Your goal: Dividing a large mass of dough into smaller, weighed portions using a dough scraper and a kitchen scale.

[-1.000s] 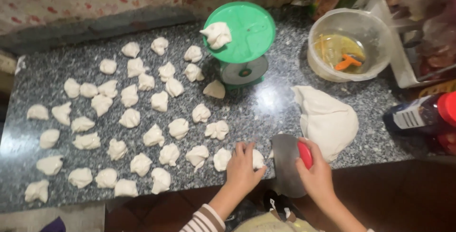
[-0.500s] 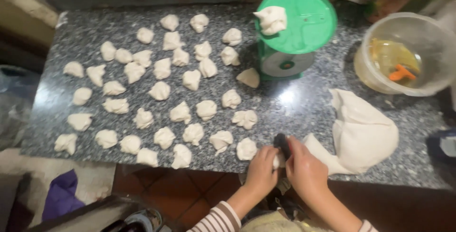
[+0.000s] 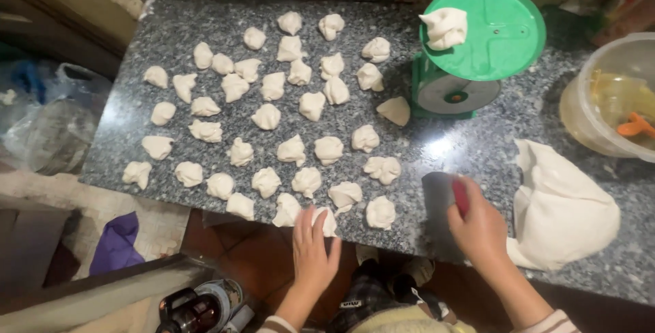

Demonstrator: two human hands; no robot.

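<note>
Several small white dough pieces [image 3: 295, 149] lie in rows on a grey granite counter [image 3: 477, 149]. My left hand [image 3: 314, 248] rests flat at the counter's near edge, its fingers over one dough piece [image 3: 326, 220]. My right hand [image 3: 479, 227] grips a dough scraper [image 3: 440, 200] with a red handle and a dark blade, held upright on the counter. A large mass of dough [image 3: 563, 203] lies just right of that hand. A green kitchen scale [image 3: 477, 46] stands behind, with one dough piece [image 3: 445, 27] on its round plate.
A translucent plastic bowl [image 3: 610, 97] with yellowish liquid and an orange item sits at the far right. A wedge of dough [image 3: 396, 110] lies beside the scale. Below the counter are plastic bags [image 3: 51, 128], a purple cloth [image 3: 116, 244] and a dark pot [image 3: 198, 306].
The view has shifted right and closer. My hands have moved apart: the left now covers a dough piece at the edge, the right stands the scraper on the counter.
</note>
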